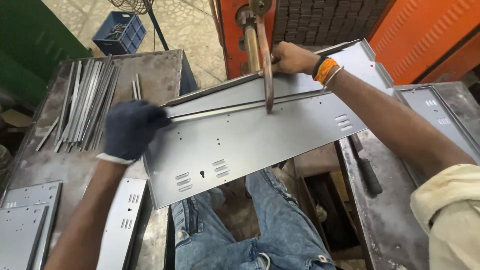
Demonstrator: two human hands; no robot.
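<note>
head view: the left hand [131,128], in a dark blue glove, is closed around the near end of a long metal strip [240,107] that lies along a grey sheet-metal panel [260,140]. the bare right hand [292,58], with an orange band at the wrist, is curled over the panel's far flange, just beside the rusty upper arm of a spot welder [266,65]. the arm's tip comes down onto the strip. the panel, punched with louvre slots and small holes, lies tilted across the gap between two tables, above the person's jeans.

containers: a blue plastic crate [121,33] stands on the floor at upper left, with small metal parts inside; what kind they are cannot be told.

surface and room: the worn steel table [150,70] on the left carries a pile of metal strips [85,105] and, nearer, more punched panels [30,220]. the right table [390,210] holds another panel [440,117] and a dark-handled tool [367,172]. the welder's orange body [232,30] rises behind, over a pale patterned floor.
</note>
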